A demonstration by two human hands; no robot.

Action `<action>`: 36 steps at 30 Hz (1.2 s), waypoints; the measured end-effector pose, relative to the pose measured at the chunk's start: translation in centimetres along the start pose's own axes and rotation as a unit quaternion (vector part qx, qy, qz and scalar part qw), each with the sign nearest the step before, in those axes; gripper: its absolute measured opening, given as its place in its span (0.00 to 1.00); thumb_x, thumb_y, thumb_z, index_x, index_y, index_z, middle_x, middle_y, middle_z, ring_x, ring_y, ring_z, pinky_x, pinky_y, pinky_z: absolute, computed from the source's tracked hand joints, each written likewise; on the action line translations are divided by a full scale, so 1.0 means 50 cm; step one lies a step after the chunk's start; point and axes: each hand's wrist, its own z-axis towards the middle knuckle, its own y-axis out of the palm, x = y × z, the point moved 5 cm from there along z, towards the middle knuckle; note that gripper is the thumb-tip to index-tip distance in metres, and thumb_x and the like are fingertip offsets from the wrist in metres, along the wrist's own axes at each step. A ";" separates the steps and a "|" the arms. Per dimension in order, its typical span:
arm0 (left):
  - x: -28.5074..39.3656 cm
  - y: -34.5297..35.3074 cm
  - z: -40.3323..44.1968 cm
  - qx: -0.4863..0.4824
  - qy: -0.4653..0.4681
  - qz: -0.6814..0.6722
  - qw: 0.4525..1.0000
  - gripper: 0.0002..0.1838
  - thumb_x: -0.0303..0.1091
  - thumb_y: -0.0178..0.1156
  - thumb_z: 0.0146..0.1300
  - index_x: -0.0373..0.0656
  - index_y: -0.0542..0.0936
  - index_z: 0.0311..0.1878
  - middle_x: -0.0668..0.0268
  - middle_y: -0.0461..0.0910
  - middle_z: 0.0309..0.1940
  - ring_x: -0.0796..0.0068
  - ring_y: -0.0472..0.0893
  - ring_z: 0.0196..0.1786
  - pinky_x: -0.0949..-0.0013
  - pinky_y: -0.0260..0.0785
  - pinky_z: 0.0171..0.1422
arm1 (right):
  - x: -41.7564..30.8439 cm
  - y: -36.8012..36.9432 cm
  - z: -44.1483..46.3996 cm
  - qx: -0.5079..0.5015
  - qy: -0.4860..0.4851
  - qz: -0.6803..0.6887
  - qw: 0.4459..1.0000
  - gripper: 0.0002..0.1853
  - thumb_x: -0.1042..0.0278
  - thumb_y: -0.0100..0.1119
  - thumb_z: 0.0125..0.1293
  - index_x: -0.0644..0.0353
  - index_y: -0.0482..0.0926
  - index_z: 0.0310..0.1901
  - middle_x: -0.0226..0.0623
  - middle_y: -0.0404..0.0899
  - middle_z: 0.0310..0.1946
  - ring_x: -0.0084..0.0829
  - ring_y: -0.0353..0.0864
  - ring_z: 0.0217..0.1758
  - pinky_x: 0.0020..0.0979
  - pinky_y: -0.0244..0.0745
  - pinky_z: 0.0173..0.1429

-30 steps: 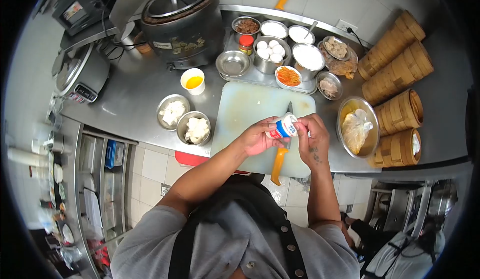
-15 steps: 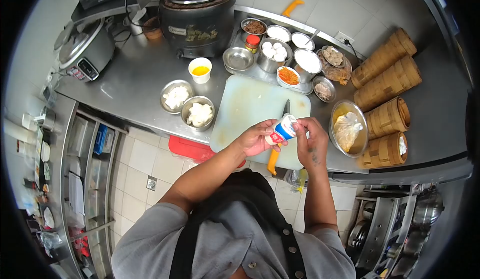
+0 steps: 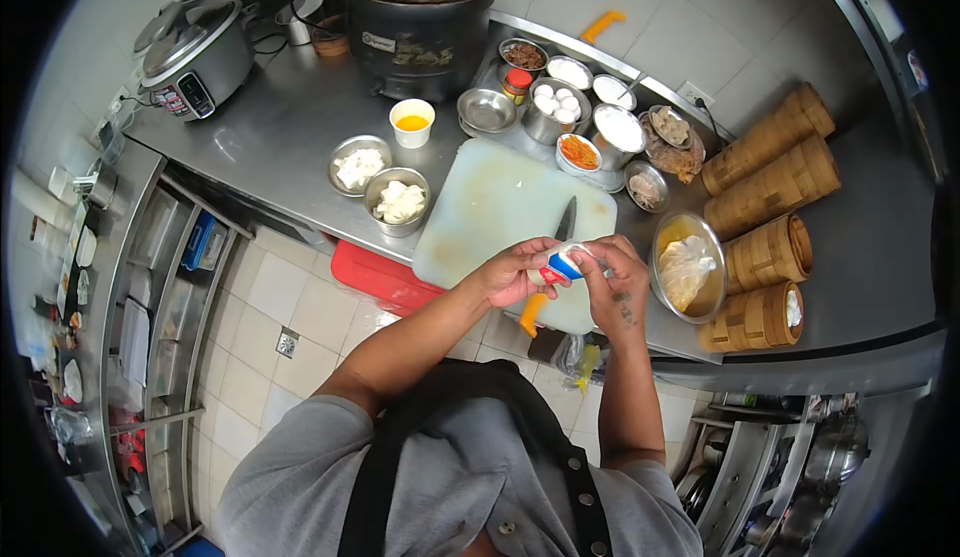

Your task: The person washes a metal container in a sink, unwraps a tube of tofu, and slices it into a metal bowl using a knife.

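A small white container with a blue and red label (image 3: 562, 266) is held over the lower part of the cutting board (image 3: 480, 192). My left hand (image 3: 512, 273) grips its left side, fingers wrapped round it. At its upper right, the fingers of my right hand (image 3: 612, 282) press on the rim. Beneath my hands lies a knife (image 3: 533, 312) with an orange handle, its blade pointing away from me and its middle hidden. Left of the board stand two metal bowls of white pieces (image 3: 360, 167) (image 3: 400, 202) and a cup of yellow liquid (image 3: 412, 125).
Behind the board a metal tray (image 3: 530, 147) bears eggs (image 3: 557, 103), shredded carrot (image 3: 578, 153) and several bowls. To the right are a bowl with a plastic bag (image 3: 687, 269) and bamboo steamers (image 3: 770, 257). A black pot (image 3: 420, 32) and a rice cooker (image 3: 195, 62) stand at the back left.
The camera view has shifted, so the counter items sit differently in the frame. The white container has tilted in my hands, and my right fingers have moved over its rim.
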 end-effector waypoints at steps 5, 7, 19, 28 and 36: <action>-0.067 0.021 0.061 -0.011 0.006 -0.014 1.000 0.23 0.38 0.65 0.62 0.42 0.73 0.58 0.58 0.79 0.49 0.63 0.81 0.49 0.61 0.77 0.45 | 0.064 -0.077 -0.028 0.026 0.034 0.061 0.997 0.07 0.73 0.66 0.60 0.64 0.84 0.39 0.38 0.81 0.34 0.28 0.79 0.37 0.27 0.73 0.40; -0.093 0.025 0.085 -0.021 -0.001 -0.009 1.000 0.24 0.38 0.66 0.62 0.42 0.73 0.58 0.59 0.79 0.49 0.63 0.81 0.49 0.61 0.77 0.45 | 0.087 -0.112 -0.046 0.008 0.082 0.083 0.993 0.07 0.73 0.66 0.60 0.65 0.84 0.40 0.38 0.81 0.36 0.26 0.79 0.38 0.25 0.73 0.40; -0.211 0.031 0.152 0.004 -0.022 0.015 1.000 0.31 0.47 0.68 0.59 0.43 0.69 0.60 0.59 0.78 0.49 0.62 0.82 0.49 0.60 0.76 0.45 | 0.126 -0.224 -0.103 0.069 0.041 0.026 0.996 0.05 0.75 0.64 0.60 0.65 0.83 0.38 0.38 0.80 0.33 0.28 0.79 0.35 0.25 0.73 0.37; -0.221 0.035 0.157 0.011 -0.017 0.018 1.000 0.34 0.51 0.71 0.55 0.43 0.70 0.58 0.61 0.79 0.47 0.64 0.82 0.47 0.65 0.78 0.39 | 0.108 -0.229 -0.101 0.073 0.003 0.012 0.997 0.06 0.75 0.64 0.60 0.63 0.84 0.38 0.37 0.81 0.33 0.29 0.80 0.36 0.26 0.73 0.38; -0.231 0.021 0.149 0.024 -0.021 -0.013 0.999 0.34 0.53 0.70 0.55 0.43 0.72 0.59 0.60 0.80 0.47 0.64 0.82 0.48 0.64 0.80 0.39 | 0.118 -0.234 -0.112 0.171 0.041 0.063 0.982 0.08 0.72 0.62 0.66 0.68 0.81 0.41 0.33 0.80 0.33 0.22 0.78 0.36 0.21 0.70 0.42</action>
